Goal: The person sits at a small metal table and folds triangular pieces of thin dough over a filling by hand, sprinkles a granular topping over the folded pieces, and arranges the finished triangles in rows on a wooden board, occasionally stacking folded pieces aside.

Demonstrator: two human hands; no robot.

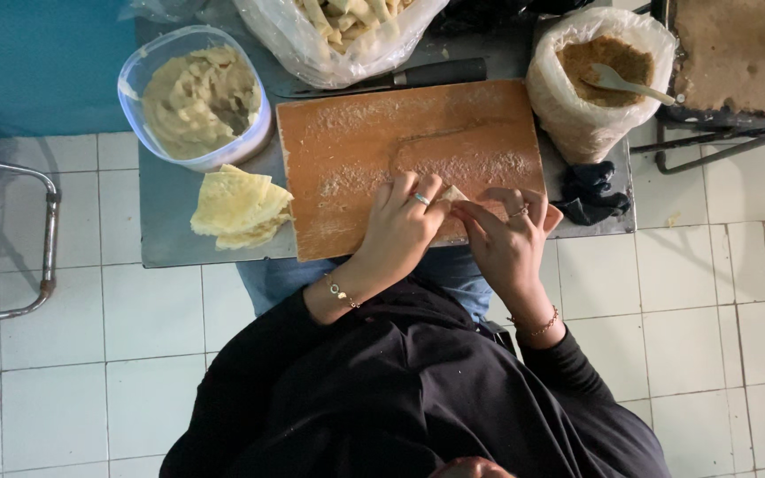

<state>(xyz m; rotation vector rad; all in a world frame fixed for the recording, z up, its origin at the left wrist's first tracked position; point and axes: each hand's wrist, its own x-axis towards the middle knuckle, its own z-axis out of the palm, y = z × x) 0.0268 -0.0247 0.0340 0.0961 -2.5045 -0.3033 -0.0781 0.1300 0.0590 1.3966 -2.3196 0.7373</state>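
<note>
A floured wooden board (374, 150) lies on a small grey table (166, 230). At its near edge a small pale wrapper piece (452, 192) shows between my fingers. My left hand (403, 226), with a ring and a bracelet, pinches it from the left. From the right, my right hand (511, 241) presses its fingertips on the same piece. Most of the piece is hidden under my fingers. A stack of thin yellow wrappers (239, 210) lies left of the board.
Behind the board: a plastic bowl of pale mash (201, 96), a black-handled knife (418, 75), a bag of rolled pieces (347, 31). At right: a bag of brown crumbs with a spoon (597, 75), a black cloth (591, 190), a crumb tray (737, 53). Metal frame (46, 239) at left.
</note>
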